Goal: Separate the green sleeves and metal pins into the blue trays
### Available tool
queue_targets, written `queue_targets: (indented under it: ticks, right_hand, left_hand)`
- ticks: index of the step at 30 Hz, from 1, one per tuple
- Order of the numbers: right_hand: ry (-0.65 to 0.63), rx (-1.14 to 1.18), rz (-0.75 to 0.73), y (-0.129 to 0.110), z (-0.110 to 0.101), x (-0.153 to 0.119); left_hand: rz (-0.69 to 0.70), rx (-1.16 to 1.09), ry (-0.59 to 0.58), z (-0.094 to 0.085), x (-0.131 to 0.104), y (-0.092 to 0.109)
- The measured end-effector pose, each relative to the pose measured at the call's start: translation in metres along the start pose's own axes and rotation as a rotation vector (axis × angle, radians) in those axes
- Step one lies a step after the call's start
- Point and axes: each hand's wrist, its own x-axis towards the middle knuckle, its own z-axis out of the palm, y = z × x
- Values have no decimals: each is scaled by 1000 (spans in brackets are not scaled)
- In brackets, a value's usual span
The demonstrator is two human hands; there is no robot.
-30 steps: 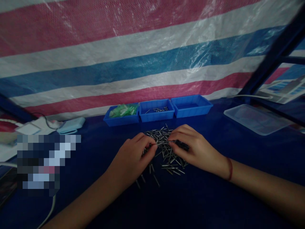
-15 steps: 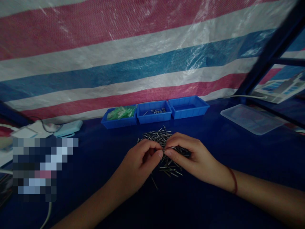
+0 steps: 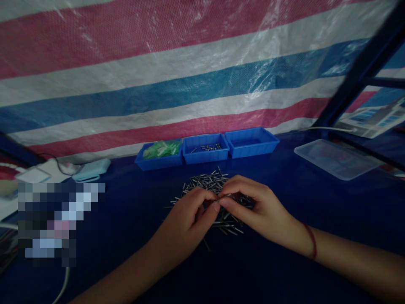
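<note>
Above a pile of thin metal pins (image 3: 207,181) that look like pop rivets, my two hands meet fingertip to fingertip. My right hand (image 3: 256,204) pinches one slim metal pin (image 3: 227,195) between thumb and forefinger. At the pin's left end, the thumb and forefinger of my left hand (image 3: 186,219) are closed too; fingers cover whatever sits there. Part of the pile is hidden behind both hands. One loose pin (image 3: 206,245) lies on the near side, below my left hand.
Behind the pile stand three blue bins: one with green plastic packets (image 3: 163,148), a middle bin (image 3: 205,157) with a few pins, and a right bin (image 3: 253,148). A clear plastic lid (image 3: 335,158) lies right. A light-blue case (image 3: 91,169) and cables are left.
My left hand has shifted slightly right and its fingers have closed in a little. More pins show left of it. My right hand keeps its pinch almost unmoved.
</note>
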Motion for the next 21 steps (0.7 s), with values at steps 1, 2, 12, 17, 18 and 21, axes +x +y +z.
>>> queue_targets:
  ticks: [1, 2, 12, 17, 18, 21]
  right_hand:
    - [11, -3, 12, 0, 0, 0]
    - [20, -6, 20, 0, 0, 0]
    - [-5, 9, 0, 3, 2, -1]
    - [-40, 22, -22, 0, 3, 0]
    - [-47, 24, -21, 0, 3, 0]
    - [-68, 18, -6, -2, 3, 0]
  left_hand:
    - [3, 7, 9, 0, 0, 0]
    - [9, 17, 22, 0, 0, 0]
    - [150, 122, 214, -2, -2, -1]
    - [215, 220, 242, -2, -4, 1]
    - [203, 225, 243, -2, -4, 2]
    - [136, 219, 227, -3, -3, 2]
